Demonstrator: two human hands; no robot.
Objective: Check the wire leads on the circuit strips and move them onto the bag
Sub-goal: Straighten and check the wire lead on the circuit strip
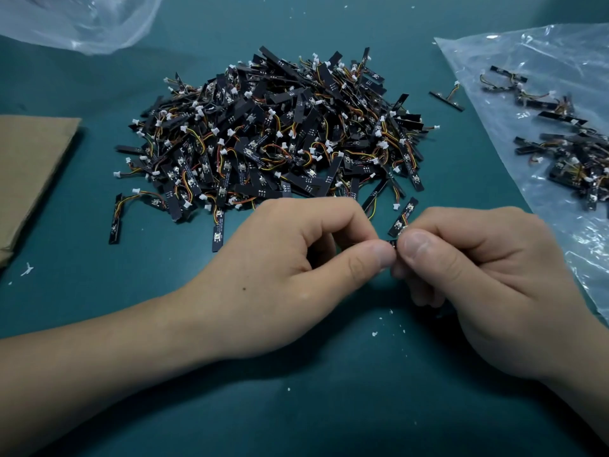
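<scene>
A strip [402, 216] is pinched by the curled fingers of the left hand [290, 268] and the right hand [487, 285]. The pile [273, 136] is seen just behind, and the bag [543, 51] to the right.

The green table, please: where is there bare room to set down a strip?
Bare table: between the cardboard and the strip pile, and nearside of the left hand and right hand, which pinch one strip. The plastic bag's far corner is bare; its right side is crowded.
</scene>
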